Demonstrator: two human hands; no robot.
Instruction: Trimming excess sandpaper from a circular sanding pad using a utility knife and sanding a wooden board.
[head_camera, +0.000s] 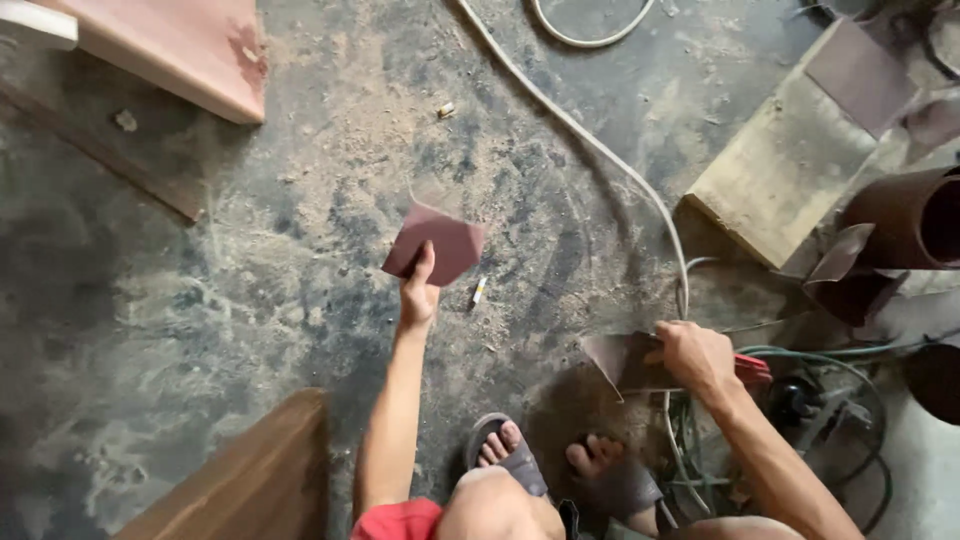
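Dusty concrete floor (250, 300), sawdust, white cable (600, 150), wooden boards (780, 170)

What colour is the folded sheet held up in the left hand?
Reddish-brown, like sandpaper; the head view shows it, pinched in the left hand.

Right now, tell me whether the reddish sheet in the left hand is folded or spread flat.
Folded. The reddish sheet shows a crease with two angled faces, pinched by the left hand.

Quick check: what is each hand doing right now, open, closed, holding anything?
Left hand: closed on a reddish-brown sandpaper sheet, held up.
Right hand: gripping another sandpaper sheet near the floor.
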